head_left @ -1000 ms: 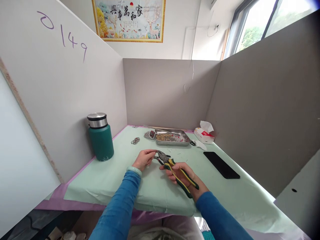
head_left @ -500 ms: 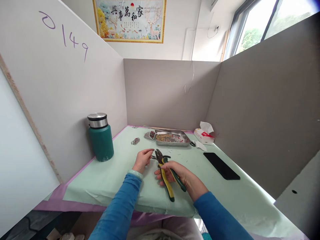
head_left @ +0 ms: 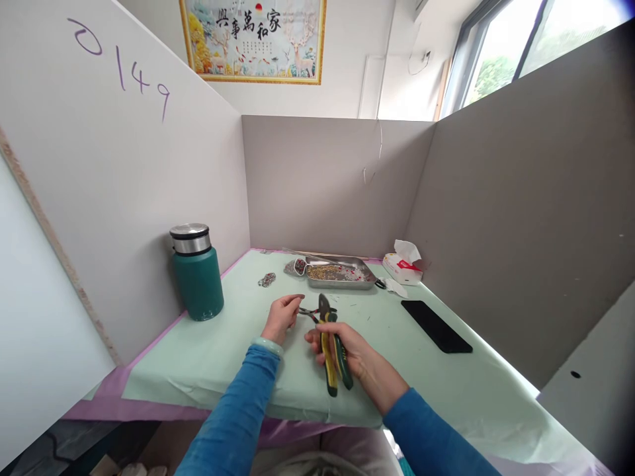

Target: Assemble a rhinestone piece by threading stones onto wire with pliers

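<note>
My right hand (head_left: 342, 344) is wrapped round a pair of pliers (head_left: 330, 357) with yellow and dark green handles. Their jaws point away from me, and the handles now stand close together. Just left of them, the fingertips of my left hand (head_left: 282, 318) are pinched together; whatever is between them is too small to make out. A second, smaller hand tool (head_left: 308, 312) with dark, reddish parts lies on the table behind the pliers, partly hidden by them. Small bits of wire are scattered on the pale green cloth (head_left: 238, 370) beyond my hands.
At the back stands a metal tray (head_left: 342, 285) of gold, red and clear beads, with a bag of beads (head_left: 294, 267) beside it. A small chain heap (head_left: 266, 279), green bottle (head_left: 198, 281), tissue box (head_left: 403, 268) and black phone (head_left: 436, 326) surround the work area. Panels close three sides.
The pliers' handles have come closer together, their jaws have shut, and the tool has turned more upright in my right hand. My left hand keeps its pinch. The whole view has shifted slightly.
</note>
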A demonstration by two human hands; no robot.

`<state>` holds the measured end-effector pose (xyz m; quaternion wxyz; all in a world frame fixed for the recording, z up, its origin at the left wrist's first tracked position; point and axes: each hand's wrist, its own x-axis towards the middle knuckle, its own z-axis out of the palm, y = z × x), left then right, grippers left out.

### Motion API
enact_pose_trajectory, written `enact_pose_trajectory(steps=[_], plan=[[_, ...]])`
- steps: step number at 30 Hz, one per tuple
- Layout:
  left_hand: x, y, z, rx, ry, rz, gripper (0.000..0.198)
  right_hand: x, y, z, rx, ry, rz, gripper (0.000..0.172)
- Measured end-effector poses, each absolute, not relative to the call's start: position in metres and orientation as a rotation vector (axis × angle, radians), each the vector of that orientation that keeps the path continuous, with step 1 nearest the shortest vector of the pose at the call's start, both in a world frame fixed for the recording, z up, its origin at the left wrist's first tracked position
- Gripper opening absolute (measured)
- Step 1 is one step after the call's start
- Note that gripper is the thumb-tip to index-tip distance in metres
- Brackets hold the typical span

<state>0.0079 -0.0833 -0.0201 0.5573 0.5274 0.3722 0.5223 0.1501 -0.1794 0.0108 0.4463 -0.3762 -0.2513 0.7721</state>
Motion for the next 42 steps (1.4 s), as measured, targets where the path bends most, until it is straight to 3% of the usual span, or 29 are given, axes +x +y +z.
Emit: enact_pose_trajectory(steps=[8, 13, 23, 33, 42], plan=[[0.006, -0.085, -0.021, 1.209, 0.832, 1.227, 0.044, 0.161, -0.177, 0.043, -0.656, -0.594, 1.806, 0.017], [0.007, -0.086, -0.019, 1.213, 0.813, 1.217, 0.043, 0.164, -0.183, 0.024, -0.886, -0.591, 1.844, 0.009], [0.006, -0.085, -0.022, 1.290, 0.889, 1.245, 0.044, 0.162, -0.189, 0.015, -1.089, -0.846, 1.953, 0.015], [0.011, -0.086, -0.020, 1.508, 1.065, 1.445, 0.028, 0.151, -0.182, 0.011, -1.074, -0.739, 2.011, 0.019], [0.015, -0.087, -0.024, 1.638, 1.079, 1.417, 0.025, 0.155, -0.170, -0.006, -0.916, -0.800, 1.971, 0.020]])
